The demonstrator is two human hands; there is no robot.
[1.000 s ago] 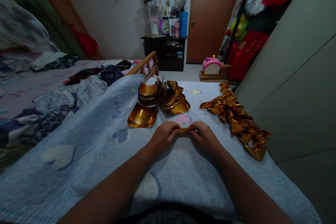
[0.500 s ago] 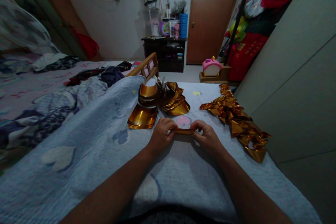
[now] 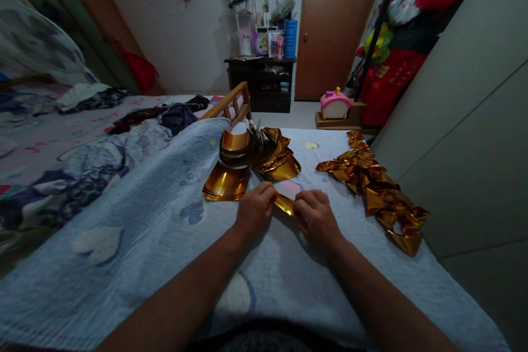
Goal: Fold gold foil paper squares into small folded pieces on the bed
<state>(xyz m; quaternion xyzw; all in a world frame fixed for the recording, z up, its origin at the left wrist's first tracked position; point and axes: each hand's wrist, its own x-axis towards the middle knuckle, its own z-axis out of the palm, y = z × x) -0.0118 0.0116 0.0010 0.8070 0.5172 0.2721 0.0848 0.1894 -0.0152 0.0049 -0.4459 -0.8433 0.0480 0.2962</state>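
Observation:
Between my two hands is a narrow folded strip of gold foil paper [image 3: 284, 204], tilted down toward the right. My left hand [image 3: 256, 209] is closed on its left end, and my right hand [image 3: 317, 215] grips the right end with curled fingers. Just beyond them lies a loose stack of gold foil sheets [image 3: 226, 180], some curved upward and fanned out. To the right, a pile of folded gold foil pieces [image 3: 373, 190] stretches along the bed's edge. The fingertips under the strip are partly hidden.
A light blue quilt [image 3: 165, 253] with heart patterns covers the surface under my hands. Behind it stand a wooden rail [image 3: 231, 100], a dark cabinet [image 3: 259, 85] and a pink toy [image 3: 335, 104]. A pale wardrobe [image 3: 466, 137] borders the right side; rumpled clothes [image 3: 177, 118] lie at left.
The strip has gone from level to slanting, its right end lower and its gold face now showing. My right hand has turned over it, fingers curling further around the end.

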